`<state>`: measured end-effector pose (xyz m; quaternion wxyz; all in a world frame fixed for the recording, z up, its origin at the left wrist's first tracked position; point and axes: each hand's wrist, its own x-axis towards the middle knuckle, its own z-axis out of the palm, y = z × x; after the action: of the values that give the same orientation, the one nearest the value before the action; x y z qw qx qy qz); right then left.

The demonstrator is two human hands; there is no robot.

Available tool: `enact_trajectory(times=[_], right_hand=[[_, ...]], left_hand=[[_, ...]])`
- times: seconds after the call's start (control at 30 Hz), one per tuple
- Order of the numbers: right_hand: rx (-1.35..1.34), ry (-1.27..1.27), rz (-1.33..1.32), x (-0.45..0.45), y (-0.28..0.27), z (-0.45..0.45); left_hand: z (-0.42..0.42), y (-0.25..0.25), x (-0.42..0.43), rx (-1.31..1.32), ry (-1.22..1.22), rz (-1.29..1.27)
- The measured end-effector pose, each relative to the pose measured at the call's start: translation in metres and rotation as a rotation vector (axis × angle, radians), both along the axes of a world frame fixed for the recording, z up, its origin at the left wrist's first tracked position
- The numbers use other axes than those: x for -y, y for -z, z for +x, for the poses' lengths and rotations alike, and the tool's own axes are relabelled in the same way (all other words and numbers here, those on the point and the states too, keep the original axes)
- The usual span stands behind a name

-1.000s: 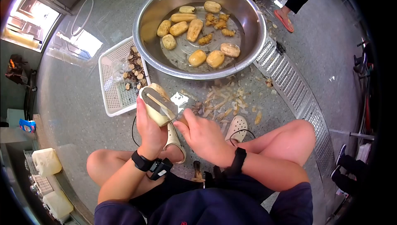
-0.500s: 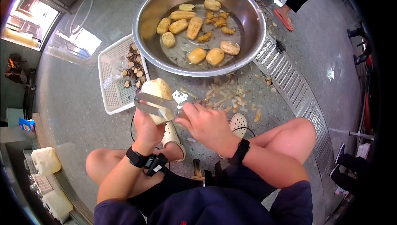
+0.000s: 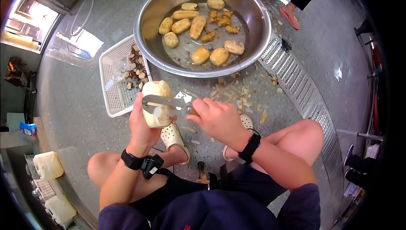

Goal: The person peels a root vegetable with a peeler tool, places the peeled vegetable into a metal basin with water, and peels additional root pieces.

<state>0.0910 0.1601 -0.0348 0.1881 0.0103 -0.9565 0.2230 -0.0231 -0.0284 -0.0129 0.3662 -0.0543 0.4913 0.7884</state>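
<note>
Wristbands: dark bands (image 3: pixel 132 161) are worn on both wrists, at the near edge of the work.
L hand: (image 3: pixel 144 130) wrapped round the lower side of the root (image 3: pixel 155 89); root is held up, roughly upright, b/w the knees and the basin.
R hand: (image 3: pixel 220 120) clenched round the handle of the peeler (image 3: pixel 173 102); handle mostly hidden by fingers.
Peeler: blade is laid across the root's face; whether skin is being cut at this instant can't be told.
Root, done: most of the side in view is bare & pale, so judged well along.
Root, left: some tan skin is seen nr the top; far side is hidden, so can't be judged.
Clogs: a cream pair (image 3: pixel 172 137) is worn, set apart on the floor below the hands.
Peelings: strips (image 3: pixel 246 101) are scattered on the floor in front of the feet; some peeling has evidently been done.
Crate: white, perforated (image 3: pixel 113 103), w/ dark-edged offcuts (image 3: pixel 141 75) heaped along its R side.
Basin: big, steel (image 3: pixel 203 74); approx. ten tan roots (image 3: pixel 197 27) plus knobbly pcs (image 3: pixel 231 30) are held in it. Skins look on, so most of the batch is prob. left.
Grate: slotted drain cover (image 3: pixel 302 86) is set in the floor, R of basin.
Co-worker: pink sandal (image 3: pixel 290 17) & dark-clad leg are seen beyond, well apart.
</note>
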Motion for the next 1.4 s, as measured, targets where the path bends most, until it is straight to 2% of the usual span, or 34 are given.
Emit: enact_trajectory(times=[0.2,0.3,0.33,0.43,0.57,0.67,0.77,0.87,0.97,1.1,1.3,1.4], right_hand=[[0.028,-0.014,-0.038,-0.004,0.003,0.003],[0.078,0.057,-0.126,-0.015,0.002,-0.009],[0.108,0.080,-0.149,-0.023,-0.004,-0.014],[0.186,0.103,-0.248,-0.027,-0.006,-0.010],[0.127,0.066,-0.324,-0.024,-0.001,-0.006],[0.096,-0.002,-0.343,-0.019,-0.013,0.003],[0.078,-0.133,-0.292,-0.006,-0.017,0.012],[0.101,-0.163,-0.188,-0.002,-0.015,0.015],[0.011,-0.120,-0.131,-0.005,-0.015,0.010],[0.042,-0.086,-0.168,-0.006,-0.009,0.009],[0.102,-0.049,-0.208,-0.007,-0.004,0.008],[0.137,-0.034,-0.204,-0.005,0.003,0.012]], left_hand=[[0.002,0.003,0.005,0.096,0.105,0.169],[0.017,0.020,0.002,-0.047,0.175,-0.005],[0.028,0.014,-0.012,-0.084,0.031,-0.074],[0.014,-0.002,-0.006,-0.013,0.260,0.113],[0.010,0.002,0.000,0.035,0.165,0.115],[0.008,0.009,0.006,0.030,0.207,0.111],[0.011,0.003,-0.001,-0.007,0.074,-0.008],[0.011,0.005,0.006,0.030,0.105,-0.015],[0.011,0.008,0.009,0.028,0.132,-0.007],[0.012,0.016,0.008,-0.022,0.058,-0.053],[0.012,0.018,0.008,-0.025,0.115,-0.011],[0.018,0.023,0.005,0.000,0.056,-0.028]])
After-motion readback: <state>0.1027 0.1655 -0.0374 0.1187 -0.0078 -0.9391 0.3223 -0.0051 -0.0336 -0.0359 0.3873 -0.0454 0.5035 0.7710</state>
